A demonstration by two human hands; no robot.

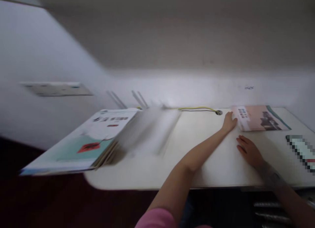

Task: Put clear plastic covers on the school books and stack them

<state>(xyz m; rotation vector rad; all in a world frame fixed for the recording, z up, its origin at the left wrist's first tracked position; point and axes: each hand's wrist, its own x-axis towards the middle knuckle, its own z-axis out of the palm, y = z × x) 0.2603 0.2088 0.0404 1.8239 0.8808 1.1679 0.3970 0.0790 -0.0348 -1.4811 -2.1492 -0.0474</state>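
A book with a pink-and-white cover [262, 119], a dark picture and a green edge lies flat at the right back of the white table [197, 169]. My left hand [229, 122] reaches to its left edge and touches it, thumb and fingers apart. Just in front of the book, my right hand [249, 150] hovers over or rests on the tabletop, fingers stretched out to the left and nothing visible in them. At the table's left end is a stack of large booklets [81, 139], the top one white and green with a red patch. Beside it, a whitish sheet-like thing [152, 129] is smeared by motion.
A pixelated phone-like object [301, 152] lies at the right edge. Yellow and black cables [197, 108] run along the back wall to a round hole [219, 112]. A socket strip [57, 89] is on the left wall. The table's front edge is rounded at left.
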